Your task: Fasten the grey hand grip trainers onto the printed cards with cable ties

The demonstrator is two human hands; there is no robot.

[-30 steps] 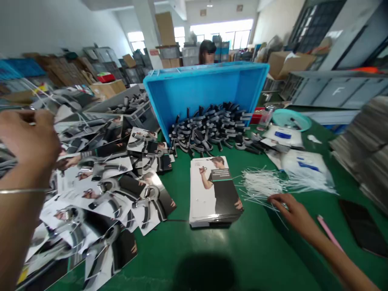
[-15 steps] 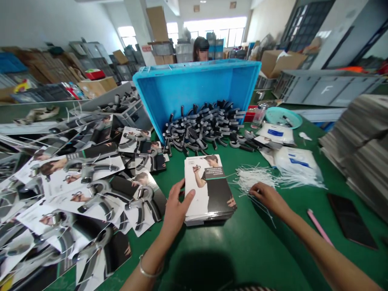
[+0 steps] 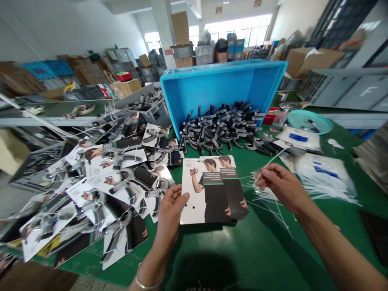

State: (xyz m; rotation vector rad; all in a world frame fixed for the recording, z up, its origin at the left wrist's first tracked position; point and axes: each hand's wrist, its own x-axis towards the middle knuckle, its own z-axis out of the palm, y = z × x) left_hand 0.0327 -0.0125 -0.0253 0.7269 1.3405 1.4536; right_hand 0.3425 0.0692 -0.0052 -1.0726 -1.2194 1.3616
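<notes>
My left hand (image 3: 170,210) pinches the left edge of a printed backing card (image 3: 195,198) between thumb and fingers. This card lies shifted leftward over a stack of matching cards (image 3: 235,190), whose right side shows beyond it. To the right, my right hand (image 3: 281,186) is closed on a thin white cable tie (image 3: 277,157) that points up and away. Below that hand a loose heap of white cable ties (image 3: 266,196) spreads over the green table (image 3: 251,250). Several carded hand grip strengtheners (image 3: 121,182) lie piled at my left.
A tipped blue crate (image 3: 218,87) spills loose hand grips (image 3: 218,125) at the table's back. Bags of cable ties (image 3: 324,169), a turquoise tray (image 3: 324,121) and a dark phone (image 3: 374,234) stand right. Beyond the crate is a person (image 3: 221,50); a grey bin (image 3: 153,111) sits back left.
My left hand has slid the top card leftward off the stack's alignment. My right hand has lifted from the heap with a cable tie. The view has turned left.
</notes>
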